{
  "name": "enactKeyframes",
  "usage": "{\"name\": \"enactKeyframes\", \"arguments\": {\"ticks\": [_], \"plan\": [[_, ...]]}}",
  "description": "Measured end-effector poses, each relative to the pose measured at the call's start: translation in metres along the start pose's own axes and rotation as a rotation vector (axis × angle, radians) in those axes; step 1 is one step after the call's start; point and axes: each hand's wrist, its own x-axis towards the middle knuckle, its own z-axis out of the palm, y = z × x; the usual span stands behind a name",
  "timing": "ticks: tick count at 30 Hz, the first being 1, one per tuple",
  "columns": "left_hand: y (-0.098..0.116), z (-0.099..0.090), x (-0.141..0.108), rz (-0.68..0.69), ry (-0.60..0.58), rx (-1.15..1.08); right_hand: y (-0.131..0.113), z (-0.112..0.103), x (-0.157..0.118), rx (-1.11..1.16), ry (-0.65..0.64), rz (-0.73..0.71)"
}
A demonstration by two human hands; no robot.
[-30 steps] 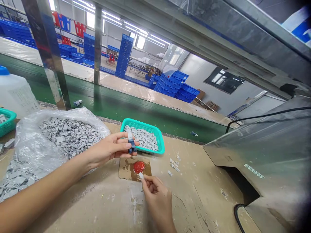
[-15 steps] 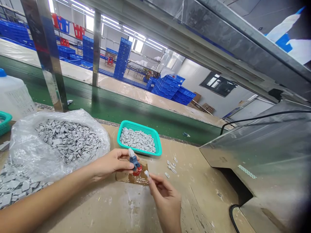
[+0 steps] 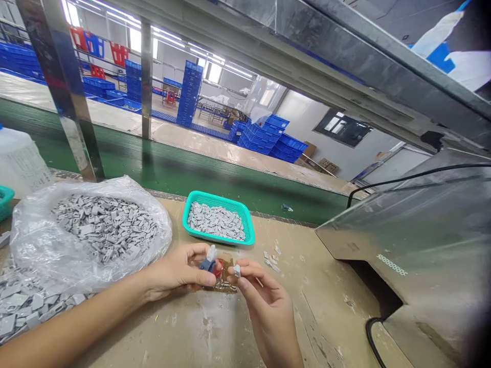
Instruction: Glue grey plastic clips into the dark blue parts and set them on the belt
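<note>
My left hand [image 3: 180,271] is closed on a dark blue-grey plastic part [image 3: 207,265] with a pale, whitish end [image 3: 212,251] pointing up. Between the thumb and fingertips of my right hand [image 3: 268,301] is a small light grey plastic piece [image 3: 237,270]. The two held parts are a short distance apart. Beneath them a wet brown patch [image 3: 226,288] lies on the worktop, with something red [image 3: 219,268] on it, partly covered by my fingers.
Behind my hands stands a teal basket [image 3: 249,236] of light grey pieces. A clear plastic bag [image 3: 34,225] full of grey parts spreads at the left. Several loose pieces [image 3: 272,265] lie to the right, before a metal housing [image 3: 429,240]. A green conveyor belt [image 3: 215,176] runs beyond.
My right hand has shifted slightly right and turned its small grey piece. The blue-grey part in my left hand has tilted and dropped slightly. The camera view has shifted a little.
</note>
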Motion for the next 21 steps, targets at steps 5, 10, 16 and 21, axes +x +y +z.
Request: {"name": "enactKeyframes", "arguments": {"ticks": [5,10,16,21], "plan": [[-0.001,0.005,-0.001,0.015,0.06,-0.024,-0.006,-0.004,-0.001,0.161,-0.061,0.132],[0.0,0.014,-0.003,0.016,0.138,-0.016,-0.008,-0.005,0.0,0.329,-0.113,0.231],[0.001,0.019,-0.006,0.074,0.099,-0.025,-0.006,-0.008,-0.001,0.303,-0.061,0.228],[-0.002,0.017,-0.005,0.112,0.085,0.061,-0.006,-0.003,-0.005,-0.072,-0.001,-0.038]]}}
